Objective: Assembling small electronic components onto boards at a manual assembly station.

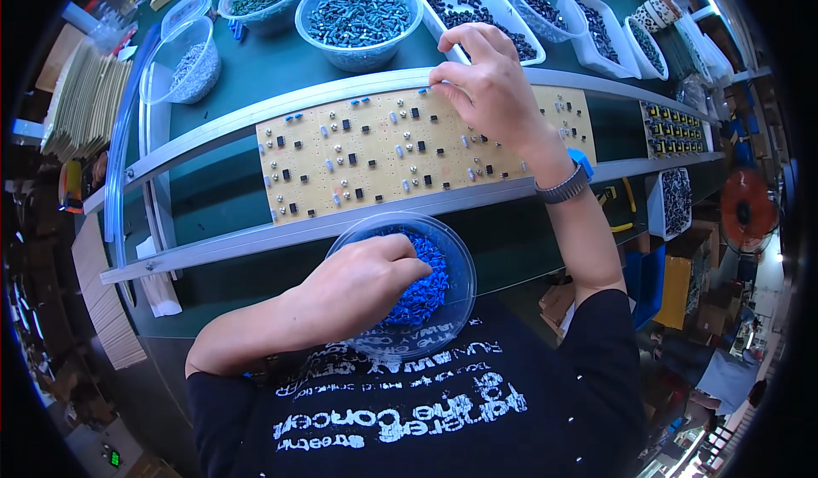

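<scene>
My left hand (366, 280) is over a clear round bowl (464, 282) of small blue components (426, 295), its fingers curled together at the heap. Whatever is between those fingertips is hidden. Above the far edge of a tan circuit board panel (298, 167), my right hand (490, 86) has thumb and fingers bent in a pinch; I cannot make out anything in them. The panel lies between two metal rails (341, 225) and carries black, grey and silver parts. A few blue components (361, 100) sit along its far edge, one (422, 91) just left of my right hand.
Beyond the far rail stand tubs of dark green parts (358, 18) and white trays of black parts (443, 22). A bowl of pale parts (183, 60) is at left, beside stacked boards (85, 95). Another populated panel (673, 129) sits between the rails at right.
</scene>
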{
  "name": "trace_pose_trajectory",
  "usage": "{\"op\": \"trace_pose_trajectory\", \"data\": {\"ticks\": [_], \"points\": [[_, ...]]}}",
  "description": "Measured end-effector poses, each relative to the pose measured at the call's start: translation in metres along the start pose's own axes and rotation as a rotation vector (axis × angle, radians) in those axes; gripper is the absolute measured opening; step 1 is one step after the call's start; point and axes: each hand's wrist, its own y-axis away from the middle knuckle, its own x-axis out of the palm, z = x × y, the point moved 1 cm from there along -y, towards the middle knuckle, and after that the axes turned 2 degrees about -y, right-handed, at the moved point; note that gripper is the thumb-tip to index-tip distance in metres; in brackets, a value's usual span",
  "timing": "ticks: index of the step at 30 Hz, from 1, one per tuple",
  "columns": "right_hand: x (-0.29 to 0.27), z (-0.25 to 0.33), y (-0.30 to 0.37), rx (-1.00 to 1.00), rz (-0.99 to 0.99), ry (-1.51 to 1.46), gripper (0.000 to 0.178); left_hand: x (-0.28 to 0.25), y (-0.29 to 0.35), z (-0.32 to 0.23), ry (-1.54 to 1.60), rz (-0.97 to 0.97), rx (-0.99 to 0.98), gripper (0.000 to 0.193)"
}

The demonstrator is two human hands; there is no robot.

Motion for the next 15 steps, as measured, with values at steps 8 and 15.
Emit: {"op": "trace_pose_trajectory", "data": {"ticks": [8,15], "points": [[0.0,-0.003,0.002,0.045,-0.003,-0.023,0.007,-0.016,-0.002,0.003,0.047,-0.101,-0.03,0.012],[-0.034,0.045,0.001,0.09,0.057,-0.157,0.012,-0.045,-0.022,0.016,0.036,-0.341,-0.216,0.012]]}}
